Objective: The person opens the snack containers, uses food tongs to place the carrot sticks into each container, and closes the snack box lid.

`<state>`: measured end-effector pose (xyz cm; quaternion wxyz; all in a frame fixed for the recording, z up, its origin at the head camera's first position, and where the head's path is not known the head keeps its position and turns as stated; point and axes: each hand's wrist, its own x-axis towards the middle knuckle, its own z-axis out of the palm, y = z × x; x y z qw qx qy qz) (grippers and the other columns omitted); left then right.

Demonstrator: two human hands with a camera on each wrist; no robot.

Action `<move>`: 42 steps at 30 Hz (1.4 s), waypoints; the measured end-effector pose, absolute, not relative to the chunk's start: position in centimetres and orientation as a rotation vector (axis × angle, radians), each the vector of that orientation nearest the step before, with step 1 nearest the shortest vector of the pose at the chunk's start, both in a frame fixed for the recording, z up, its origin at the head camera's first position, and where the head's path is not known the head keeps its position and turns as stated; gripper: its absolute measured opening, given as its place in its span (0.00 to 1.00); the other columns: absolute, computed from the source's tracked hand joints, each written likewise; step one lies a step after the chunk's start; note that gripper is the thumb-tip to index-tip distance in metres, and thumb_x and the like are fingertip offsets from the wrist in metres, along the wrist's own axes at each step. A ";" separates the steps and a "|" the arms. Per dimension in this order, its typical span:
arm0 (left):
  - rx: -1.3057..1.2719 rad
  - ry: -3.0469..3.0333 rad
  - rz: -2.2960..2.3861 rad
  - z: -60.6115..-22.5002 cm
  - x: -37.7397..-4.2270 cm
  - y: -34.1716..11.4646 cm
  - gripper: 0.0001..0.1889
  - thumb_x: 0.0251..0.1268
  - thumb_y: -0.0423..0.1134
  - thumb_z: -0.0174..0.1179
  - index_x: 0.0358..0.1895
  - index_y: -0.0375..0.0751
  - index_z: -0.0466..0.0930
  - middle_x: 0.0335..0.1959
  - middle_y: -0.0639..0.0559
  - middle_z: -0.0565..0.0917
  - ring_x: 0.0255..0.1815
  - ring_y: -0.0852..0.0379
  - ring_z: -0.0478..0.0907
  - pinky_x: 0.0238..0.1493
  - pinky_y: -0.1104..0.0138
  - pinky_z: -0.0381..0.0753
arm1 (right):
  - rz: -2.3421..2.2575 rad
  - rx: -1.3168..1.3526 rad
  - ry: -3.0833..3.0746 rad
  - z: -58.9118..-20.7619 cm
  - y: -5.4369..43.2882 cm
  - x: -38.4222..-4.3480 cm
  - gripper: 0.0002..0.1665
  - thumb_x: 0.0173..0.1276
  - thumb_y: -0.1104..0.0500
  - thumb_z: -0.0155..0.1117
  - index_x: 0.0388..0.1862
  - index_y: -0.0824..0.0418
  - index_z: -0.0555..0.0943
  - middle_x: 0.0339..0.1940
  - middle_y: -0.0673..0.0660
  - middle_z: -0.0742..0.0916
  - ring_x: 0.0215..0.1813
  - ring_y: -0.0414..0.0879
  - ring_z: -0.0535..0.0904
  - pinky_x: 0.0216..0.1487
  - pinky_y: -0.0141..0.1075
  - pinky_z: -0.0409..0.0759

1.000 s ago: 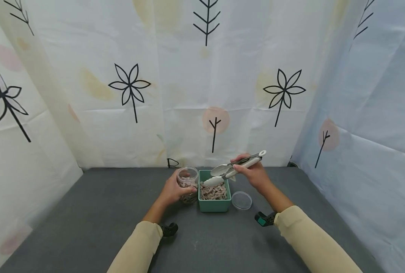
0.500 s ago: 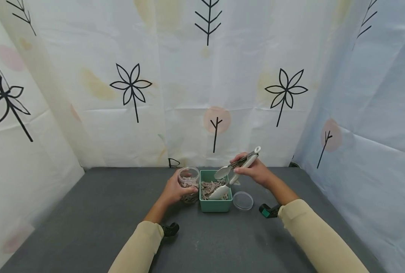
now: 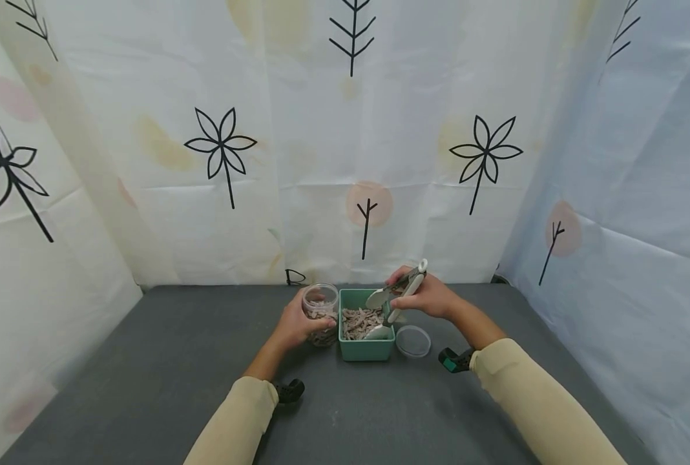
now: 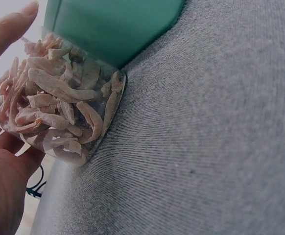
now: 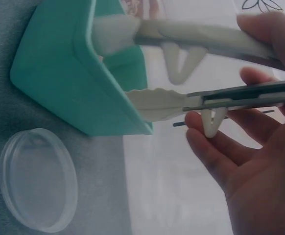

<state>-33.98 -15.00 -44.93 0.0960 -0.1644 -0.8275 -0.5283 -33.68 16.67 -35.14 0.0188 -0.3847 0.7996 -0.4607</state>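
Observation:
My left hand (image 3: 294,324) grips a clear jar (image 3: 320,332) that stands against the left side of a green bin (image 3: 367,351). Pale brownish dried strips (image 4: 57,90) fill much of the jar in the left wrist view; it has no lid on. More such strips (image 3: 359,323) lie in the bin. My right hand (image 3: 432,299) holds white and grey tongs (image 3: 407,300) by their two arms, which stand apart. Both tong heads reach over or into the bin, one low near its front right corner. Whether they touch any strips cannot be told.
A round clear lid (image 3: 413,342) lies on the dark grey table (image 3: 345,413) just right of the bin. White printed fabric (image 3: 304,148) walls in the back and both sides of the table.
The tongs have tilted steeper and swung left and down, so their heads now sit lower at the bin. The left hand and jar stay in place.

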 end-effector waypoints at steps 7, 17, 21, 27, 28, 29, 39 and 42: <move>-0.456 -2.479 -1.541 -45.0 -34.1 -15.1 0.45 0.46 0.44 0.79 0.69 0.43 0.64 0.57 0.51 0.79 0.47 0.53 0.77 0.44 0.58 0.77 | -1.481 -1.113 2.605 -35.6 15.6 -32.8 0.17 0.64 0.68 0.68 0.50 0.72 0.75 0.52 0.72 0.78 0.44 0.57 0.79 0.43 0.43 0.78; -0.458 -2.484 -1.510 -45.0 -34.1 -15.2 0.45 0.46 0.44 0.79 0.69 0.43 0.65 0.56 0.54 0.79 0.44 0.54 0.76 0.42 0.59 0.76 | -1.536 -1.107 2.648 -34.6 14.7 -30.7 0.13 0.63 0.70 0.67 0.46 0.75 0.78 0.49 0.74 0.80 0.46 0.61 0.80 0.44 0.41 0.78; -0.462 -2.485 -1.517 -44.9 -34.0 -15.2 0.45 0.46 0.43 0.78 0.69 0.43 0.64 0.56 0.54 0.79 0.43 0.54 0.75 0.42 0.59 0.76 | -1.582 -1.114 2.630 -34.8 14.7 -30.7 0.14 0.63 0.71 0.67 0.45 0.77 0.77 0.49 0.75 0.80 0.46 0.64 0.80 0.43 0.40 0.79; -0.467 -2.479 -1.526 -44.9 -34.1 -15.2 0.45 0.46 0.43 0.79 0.69 0.42 0.64 0.57 0.53 0.79 0.46 0.53 0.76 0.44 0.58 0.77 | -1.706 -1.094 2.575 -35.3 14.8 -31.1 0.12 0.63 0.73 0.66 0.44 0.78 0.77 0.47 0.76 0.80 0.46 0.66 0.80 0.43 0.37 0.79; -0.469 -2.477 -1.528 -44.9 -34.0 -15.2 0.45 0.46 0.42 0.78 0.69 0.42 0.64 0.57 0.53 0.79 0.46 0.53 0.77 0.44 0.58 0.77 | -1.739 -1.083 2.556 -35.5 14.8 -31.4 0.12 0.63 0.73 0.66 0.43 0.79 0.77 0.47 0.76 0.80 0.47 0.67 0.79 0.43 0.36 0.79; -0.471 -2.474 -1.531 -44.9 -34.0 -15.2 0.45 0.46 0.42 0.78 0.69 0.42 0.64 0.57 0.53 0.79 0.46 0.53 0.77 0.44 0.58 0.77 | -1.764 -1.079 2.542 -35.9 14.9 -31.8 0.12 0.63 0.74 0.65 0.44 0.80 0.76 0.47 0.76 0.80 0.48 0.69 0.79 0.44 0.35 0.79; -0.486 -2.458 -1.521 -44.9 -34.0 -15.1 0.44 0.46 0.43 0.78 0.69 0.45 0.65 0.56 0.51 0.79 0.44 0.54 0.76 0.42 0.59 0.77 | -1.634 -1.191 2.553 -37.5 15.9 -33.5 0.16 0.63 0.69 0.68 0.48 0.75 0.77 0.49 0.73 0.80 0.44 0.61 0.81 0.43 0.39 0.79; -0.489 -2.456 -1.521 -44.9 -34.0 -15.0 0.44 0.47 0.43 0.78 0.69 0.45 0.65 0.57 0.51 0.79 0.45 0.53 0.77 0.43 0.58 0.77 | -1.503 -1.239 2.630 -37.4 15.6 -33.4 0.16 0.64 0.65 0.69 0.48 0.72 0.78 0.50 0.68 0.81 0.42 0.53 0.81 0.41 0.41 0.79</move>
